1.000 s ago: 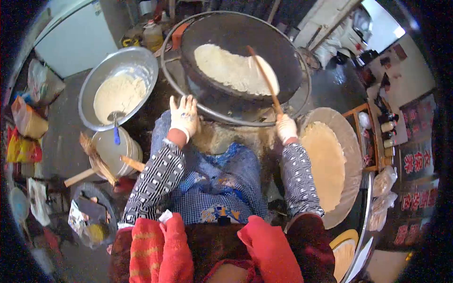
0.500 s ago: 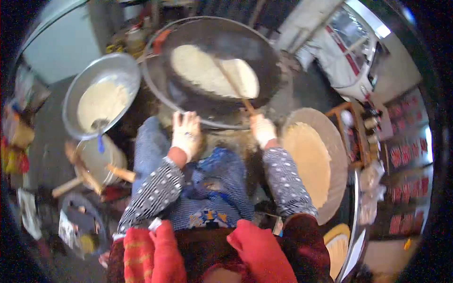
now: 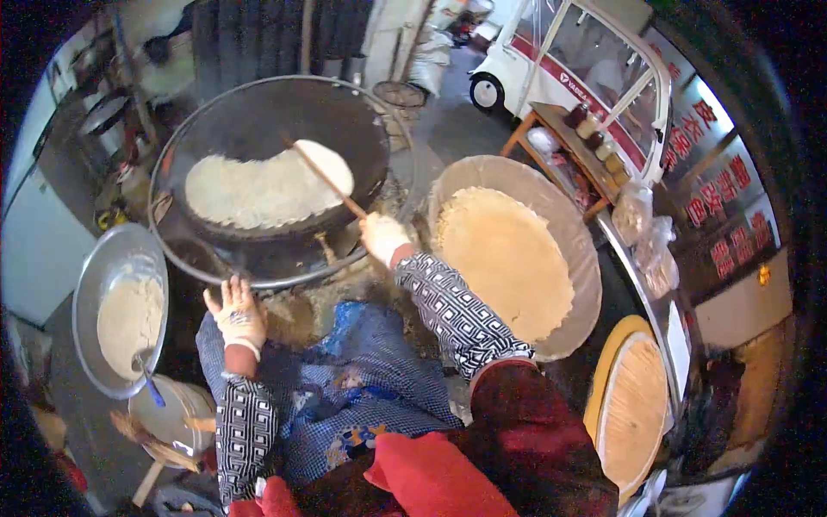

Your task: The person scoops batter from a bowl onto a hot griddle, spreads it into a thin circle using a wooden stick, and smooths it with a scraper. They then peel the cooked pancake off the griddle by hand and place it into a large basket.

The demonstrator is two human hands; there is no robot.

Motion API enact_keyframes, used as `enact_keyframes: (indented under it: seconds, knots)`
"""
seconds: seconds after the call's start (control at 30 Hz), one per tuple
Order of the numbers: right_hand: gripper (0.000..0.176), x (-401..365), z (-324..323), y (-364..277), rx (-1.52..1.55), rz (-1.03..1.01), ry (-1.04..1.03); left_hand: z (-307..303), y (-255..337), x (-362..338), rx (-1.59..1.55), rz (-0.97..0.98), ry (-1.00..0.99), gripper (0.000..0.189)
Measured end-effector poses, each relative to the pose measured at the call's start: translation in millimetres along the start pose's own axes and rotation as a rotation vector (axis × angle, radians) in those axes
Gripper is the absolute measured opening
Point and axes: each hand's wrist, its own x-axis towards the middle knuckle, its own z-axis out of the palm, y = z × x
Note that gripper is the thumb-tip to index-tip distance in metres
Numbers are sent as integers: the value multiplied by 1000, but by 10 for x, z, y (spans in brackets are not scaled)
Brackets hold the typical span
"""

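Observation:
My right hand (image 3: 384, 239), in a pale glove, is closed round the near end of a wooden stick (image 3: 332, 183). The stick slants over the near right rim of a wide dark pan (image 3: 250, 99) and crosses the sheet of batter. The cream batter (image 3: 245, 189) spreads across the pan, with a smoother, whiter lobe (image 3: 332, 164) at its right end beneath the stick. At the pan's near left rim, my gloved left hand (image 3: 238, 320) has its fingers spread and holds nothing.
A metal basin (image 3: 83, 302) of batter with a blue-handled ladle (image 3: 148, 379) stands left, above a bucket (image 3: 202, 405). Right of the pan is a lined basket (image 3: 586, 284) of tan meal. Beyond are a wooden shelf (image 3: 551, 116) with jars and a white vehicle (image 3: 538, 69).
The view has turned, bringing the vehicle and right-hand basket further in. The right hand keeps hold of the stick over the batter; the left hand stays by the rim, fingers spread.

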Motion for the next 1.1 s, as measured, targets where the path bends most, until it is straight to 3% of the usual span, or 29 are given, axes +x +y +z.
enact_keyframes:
  seconds: [0.03,0.07,0.13,0.23,0.33,0.37,0.5,0.53,0.57,0.6,0.63,0.67,0.7,0.73,0.77,0.8,0.83,0.87,0.93,1.03,1.1]
  knots:
    - [29,-56,-3,-96,83,137,30,-77,-6,28,-23,-28,-56,64]
    - [33,-66,121,-18,42,98,9,-171,6,35,16,-58,-142,61]
    - [32,-86,131,98,144,259,91,-129,-38,72,18,-80,-151,60]
    - [31,-12,7,66,228,212,186,-168,-118,96,28,-92,-145,59]
    - [31,-32,211,36,372,154,74,-207,-167,142,64,-150,-214,58]
    - [31,-76,259,45,151,133,41,-228,-188,170,77,-168,-242,58]
    - [29,-21,193,133,119,230,129,-275,-326,233,103,-197,-261,63]
    - [29,43,193,159,-71,-116,-8,-223,-391,241,99,-193,-239,66]
    - [27,-112,-46,-76,240,120,-90,-275,-360,223,97,-195,-131,63]
    - [27,-200,25,-152,276,57,-17,-226,-348,222,34,-136,-10,57]
    - [25,-412,-243,-415,206,93,-88,-456,-156,154,-48,-84,87,50]
    - [24,-318,65,-239,174,-105,-191,-378,-64,139,-120,-10,161,48]
    - [24,-358,35,-264,107,-5,-131,-339,76,94,-146,55,244,45]
    - [24,-247,156,-65,-70,-53,-92,-320,254,36,-117,100,160,51]
    - [26,-249,-90,-72,63,113,-80,-52,368,-5,-72,108,163,59]
    - [28,-79,151,62,1,260,73,-98,438,-47,-68,106,1,64]
    - [32,17,260,171,29,139,114,-8,430,-71,-45,93,2,65]
    - [32,46,259,73,20,153,170,76,416,-92,-21,88,5,66]
    - [34,-155,-215,-406,105,230,-30,97,344,-53,-4,88,-42,65]
    - [36,40,422,167,-4,181,61,144,296,-80,104,102,25,63]
    - [34,139,304,130,-2,190,107,116,226,-71,87,100,36,62]
